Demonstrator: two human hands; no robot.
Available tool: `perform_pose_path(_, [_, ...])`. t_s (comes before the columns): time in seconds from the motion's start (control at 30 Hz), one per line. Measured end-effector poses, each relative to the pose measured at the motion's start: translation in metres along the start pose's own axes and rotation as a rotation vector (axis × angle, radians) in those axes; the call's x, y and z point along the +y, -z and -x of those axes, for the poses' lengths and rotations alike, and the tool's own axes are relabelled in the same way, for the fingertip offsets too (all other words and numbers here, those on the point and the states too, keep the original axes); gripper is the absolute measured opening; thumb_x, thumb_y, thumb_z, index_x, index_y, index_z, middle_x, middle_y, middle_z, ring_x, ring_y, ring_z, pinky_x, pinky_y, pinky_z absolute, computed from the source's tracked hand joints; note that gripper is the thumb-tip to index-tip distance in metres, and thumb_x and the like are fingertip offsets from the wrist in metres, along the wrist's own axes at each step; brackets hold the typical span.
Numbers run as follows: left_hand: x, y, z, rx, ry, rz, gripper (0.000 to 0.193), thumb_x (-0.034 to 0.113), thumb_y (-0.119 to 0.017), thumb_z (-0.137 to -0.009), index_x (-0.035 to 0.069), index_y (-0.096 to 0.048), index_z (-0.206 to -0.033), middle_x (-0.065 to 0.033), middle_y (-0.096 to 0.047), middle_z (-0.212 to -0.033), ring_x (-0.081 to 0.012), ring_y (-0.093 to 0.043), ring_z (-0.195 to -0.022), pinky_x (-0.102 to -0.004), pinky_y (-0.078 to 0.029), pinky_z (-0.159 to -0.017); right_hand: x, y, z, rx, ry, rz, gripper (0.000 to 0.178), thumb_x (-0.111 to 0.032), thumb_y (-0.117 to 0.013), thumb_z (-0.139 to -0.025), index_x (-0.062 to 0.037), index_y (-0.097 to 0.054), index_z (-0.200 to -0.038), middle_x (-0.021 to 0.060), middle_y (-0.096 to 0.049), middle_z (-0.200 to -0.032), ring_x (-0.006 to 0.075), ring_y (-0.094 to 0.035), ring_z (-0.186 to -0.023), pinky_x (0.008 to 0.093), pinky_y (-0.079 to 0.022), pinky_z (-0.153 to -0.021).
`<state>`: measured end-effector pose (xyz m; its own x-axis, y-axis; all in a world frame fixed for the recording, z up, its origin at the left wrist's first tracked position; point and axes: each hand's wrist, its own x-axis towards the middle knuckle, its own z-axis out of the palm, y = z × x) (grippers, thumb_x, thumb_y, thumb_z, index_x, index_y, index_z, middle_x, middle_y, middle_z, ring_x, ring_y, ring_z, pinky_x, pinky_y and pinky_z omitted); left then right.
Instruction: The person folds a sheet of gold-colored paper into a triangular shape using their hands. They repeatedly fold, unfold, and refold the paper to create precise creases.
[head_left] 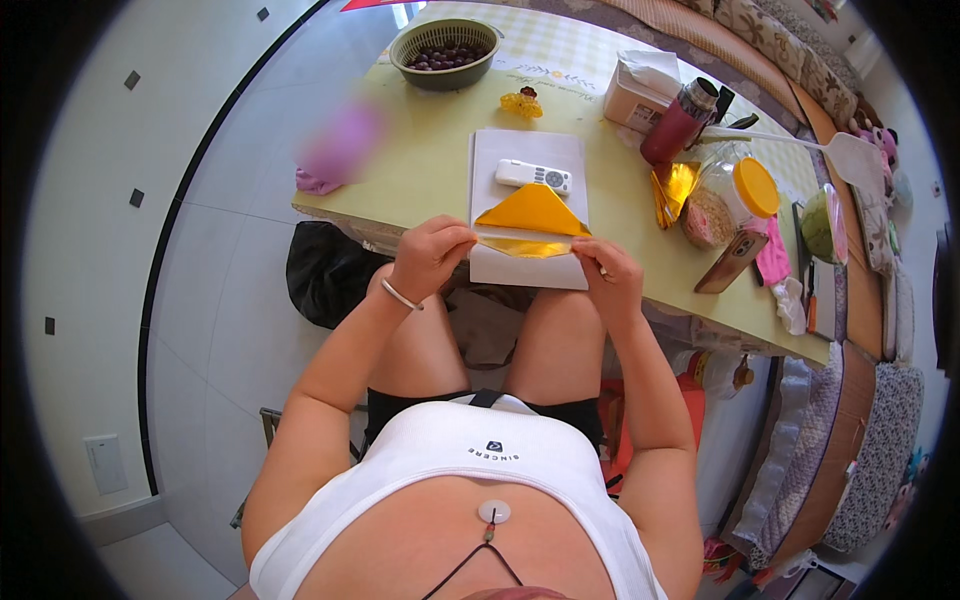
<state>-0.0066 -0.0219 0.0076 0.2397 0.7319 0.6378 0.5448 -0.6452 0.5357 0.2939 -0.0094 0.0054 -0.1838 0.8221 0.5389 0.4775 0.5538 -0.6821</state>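
Observation:
Between my two hands stretches a sheet of gold foil paper (535, 207), folded, with a peak on its far side and a pale strip across it. My left hand (435, 255) pinches its left end, and a bangle circles that wrist. At the opposite end, the fingers of my right hand (610, 275) are closed on the foil. Both hands are at the table's near edge, over a stack of white paper (490, 150). A white remote control (533, 177) lies on the stack, just beyond the foil's peak.
On the table (420, 150) stand a basket of dark round fruit (445, 55), a tissue box (640, 90), a maroon flask (680, 122) and a yellow-lidded jar (712, 210). More gold foil (674, 188) and a propped phone (732, 262) are right of my hands.

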Motion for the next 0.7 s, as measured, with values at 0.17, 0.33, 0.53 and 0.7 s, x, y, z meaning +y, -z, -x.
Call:
perform_pose_path(0.17, [-0.009,-0.005,-0.011,0.053,-0.214,-0.197,0.019,0.002,-0.077,-0.081,0.008,-0.069,-0.097,-0.0083,-0.072,-0.102,-0.0269,-0.072,-0.083,-0.0342,-0.059,-0.068,0.001,0.007,-0.017,0.046,0.282,0.195,0.018,0.005,-0.073,-0.08,-0.0041,-0.072,-0.094,0.0109,-0.074,-0.102,0.0272,-0.072,-0.089,0.0347,-0.058,-0.077])
perform_pose_path(0.33, [-0.02,-0.018,0.002,0.074,-0.233,-0.231,0.018,0.001,-0.076,-0.082,0.006,-0.069,-0.098,-0.0091,-0.072,-0.104,-0.0275,-0.073,-0.085,-0.0347,-0.06,-0.071,0.012,0.005,-0.008,0.047,0.37,0.221,0.02,0.006,-0.072,-0.078,-0.0039,-0.071,-0.096,0.0105,-0.074,-0.103,0.0278,-0.072,-0.088,0.0357,-0.059,-0.075])
perform_pose_path(0.53, [-0.011,-0.023,0.008,0.084,-0.236,-0.228,0.012,0.002,-0.072,-0.083,0.005,-0.068,-0.094,-0.009,-0.072,-0.102,-0.0259,-0.071,-0.077,-0.0344,-0.059,-0.065,0.022,0.002,0.004,0.06,0.395,0.237,0.023,0.007,-0.072,-0.077,-0.0042,-0.071,-0.097,0.0105,-0.074,-0.105,0.0279,-0.072,-0.088,0.0359,-0.059,-0.073])
perform_pose_path(0.7, [-0.01,-0.025,0.008,0.107,-0.21,-0.184,0.014,0.002,-0.073,-0.083,0.005,-0.068,-0.095,-0.009,-0.071,-0.104,-0.0264,-0.071,-0.078,-0.0347,-0.059,-0.065,0.02,0.004,0.008,0.043,0.366,0.227,0.024,0.007,-0.072,-0.077,-0.004,-0.071,-0.099,0.0108,-0.074,-0.106,0.0284,-0.072,-0.09,0.0362,-0.059,-0.076])
